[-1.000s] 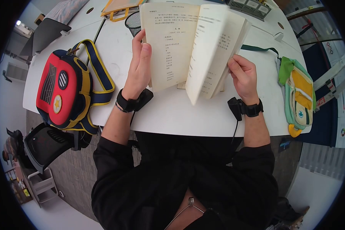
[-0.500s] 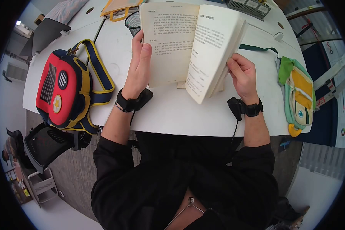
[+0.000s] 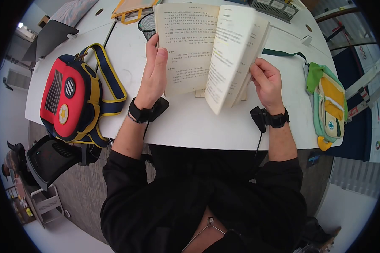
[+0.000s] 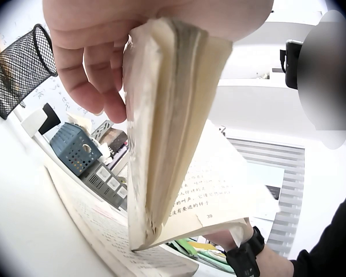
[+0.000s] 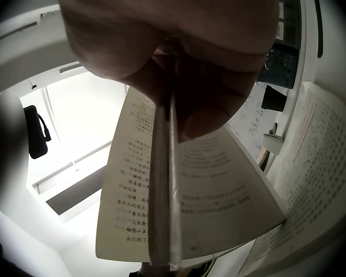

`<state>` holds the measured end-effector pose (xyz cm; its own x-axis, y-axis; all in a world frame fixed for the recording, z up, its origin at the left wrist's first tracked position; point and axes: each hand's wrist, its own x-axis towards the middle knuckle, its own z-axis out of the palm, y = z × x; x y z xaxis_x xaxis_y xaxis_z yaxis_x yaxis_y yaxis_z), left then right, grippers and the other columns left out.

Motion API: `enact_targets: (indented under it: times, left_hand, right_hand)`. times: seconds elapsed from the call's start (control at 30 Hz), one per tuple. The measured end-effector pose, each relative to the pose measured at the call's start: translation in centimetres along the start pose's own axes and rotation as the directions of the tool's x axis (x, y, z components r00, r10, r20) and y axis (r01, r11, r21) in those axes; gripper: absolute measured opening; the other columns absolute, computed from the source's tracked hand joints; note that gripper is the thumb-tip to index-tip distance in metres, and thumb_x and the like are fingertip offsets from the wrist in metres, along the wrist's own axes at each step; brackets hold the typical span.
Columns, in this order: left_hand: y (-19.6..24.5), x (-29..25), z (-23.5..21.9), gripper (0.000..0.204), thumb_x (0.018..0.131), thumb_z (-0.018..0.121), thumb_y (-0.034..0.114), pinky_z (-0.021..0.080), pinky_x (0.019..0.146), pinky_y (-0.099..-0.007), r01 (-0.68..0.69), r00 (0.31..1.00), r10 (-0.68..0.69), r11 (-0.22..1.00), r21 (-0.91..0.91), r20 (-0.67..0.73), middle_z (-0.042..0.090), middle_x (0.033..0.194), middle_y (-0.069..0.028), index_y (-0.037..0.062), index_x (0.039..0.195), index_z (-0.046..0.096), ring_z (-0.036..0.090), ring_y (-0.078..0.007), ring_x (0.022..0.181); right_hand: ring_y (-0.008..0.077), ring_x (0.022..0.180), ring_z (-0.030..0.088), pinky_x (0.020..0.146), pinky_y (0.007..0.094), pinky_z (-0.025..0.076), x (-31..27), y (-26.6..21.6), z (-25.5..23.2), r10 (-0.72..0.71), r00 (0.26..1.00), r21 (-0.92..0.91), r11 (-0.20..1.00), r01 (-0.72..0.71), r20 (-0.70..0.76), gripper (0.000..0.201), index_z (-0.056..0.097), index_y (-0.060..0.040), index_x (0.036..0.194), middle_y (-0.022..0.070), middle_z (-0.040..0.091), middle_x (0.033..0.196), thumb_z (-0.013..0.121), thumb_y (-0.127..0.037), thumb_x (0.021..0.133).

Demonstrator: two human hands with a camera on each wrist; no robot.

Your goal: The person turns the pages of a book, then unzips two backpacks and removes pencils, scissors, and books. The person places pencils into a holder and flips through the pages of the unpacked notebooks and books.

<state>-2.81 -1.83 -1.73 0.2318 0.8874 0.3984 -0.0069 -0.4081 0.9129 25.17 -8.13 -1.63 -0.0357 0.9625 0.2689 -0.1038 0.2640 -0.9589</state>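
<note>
An open paperback book [image 3: 185,50] is held up over the white table in the head view, printed pages facing the person. At its left edge my left hand [image 3: 153,76] holds the book, thumb in front and fingers behind the cover, as the left wrist view also shows. My right hand [image 3: 267,82] pinches the right-hand block of pages at the outer edge, between thumb and curled fingers. A page [image 3: 226,55] stands lifted near the middle, slightly blurred. Beneath lies a second open book [image 5: 317,173], mostly hidden from the head view.
A red and navy backpack [image 3: 67,99] sits at the table's left, a green and yellow bag [image 3: 330,105] at the right edge. Behind the book stand a black mesh pen holder [image 3: 146,26] and a grey box [image 3: 274,9]. A dark laptop [image 3: 50,40] is at the far left.
Pages of the book have flipped from the right side to the left, so different text shows on the left page. Both hands stay nearly in place.
</note>
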Motion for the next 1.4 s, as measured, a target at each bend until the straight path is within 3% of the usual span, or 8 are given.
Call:
enact_targets:
  times: [0.5, 1.13, 1.23, 1.4]
  left_hand:
    - [0.29, -0.12, 0.02, 0.057, 0.103, 0.035, 0.034, 0.030, 0.106, -0.0349, 0.026, 1.000, -0.025, 0.999, 0.032, -0.012, 0.042, 0.132, -0.0191, -0.0042, 0.143, 0.019, 0.041, -0.0224, 0.122]
    - [0.30, -0.11, 0.27, 0.057, 0.103, 0.033, 0.034, 0.031, 0.105, -0.0346, 0.004, 0.999, -0.004, 1.000, -0.007, -0.039, 0.044, 0.130, -0.0189, -0.0043, 0.143, 0.019, 0.043, -0.0218, 0.121]
    - [0.49, -0.14, 0.05, 0.056, 0.103, 0.036, 0.033, 0.033, 0.105, -0.0348, 0.047, 0.999, -0.047, 0.999, 0.008, -0.002, 0.044, 0.130, -0.0196, -0.0036, 0.142, 0.019, 0.043, -0.0224, 0.123]
    - [0.88, -0.15, 0.37, 0.051, 0.098, 0.053, 0.019, 0.043, 0.096, -0.0319, -0.024, 0.999, 0.022, 0.997, 0.069, 0.031, 0.050, 0.123, -0.0173, -0.0020, 0.137, 0.027, 0.051, -0.0203, 0.115]
  right_hand:
    - [0.0084, 0.076, 0.057, 0.071, 0.0233, 0.047, 0.08, 0.17, -0.22, -0.004, 1.000, -0.008, 1.000, 0.004, 0.009, 0.023, 0.063, 0.0053, 0.104, 0.0027, 0.065, 0.087, 0.055, -0.014, 0.096]
    - [0.0097, 0.075, 0.058, 0.070, 0.0241, 0.048, -0.05, 0.02, -0.17, -0.009, 1.000, -0.019, 1.000, 0.009, 0.009, 0.024, 0.064, 0.0076, 0.106, 0.0049, 0.066, 0.087, 0.057, -0.012, 0.095]
    - [0.0095, 0.076, 0.058, 0.070, 0.0240, 0.048, -0.07, 0.03, -0.18, -0.006, 1.000, -0.033, 0.999, 0.006, 0.002, 0.024, 0.064, 0.0074, 0.106, 0.0047, 0.066, 0.087, 0.057, -0.012, 0.095]
    - [0.0082, 0.078, 0.056, 0.072, 0.0227, 0.045, -0.08, 0.38, -0.35, -0.007, 1.000, -0.045, 0.999, 0.006, -0.014, 0.024, 0.064, 0.0069, 0.104, 0.0032, 0.065, 0.086, 0.058, -0.014, 0.094]
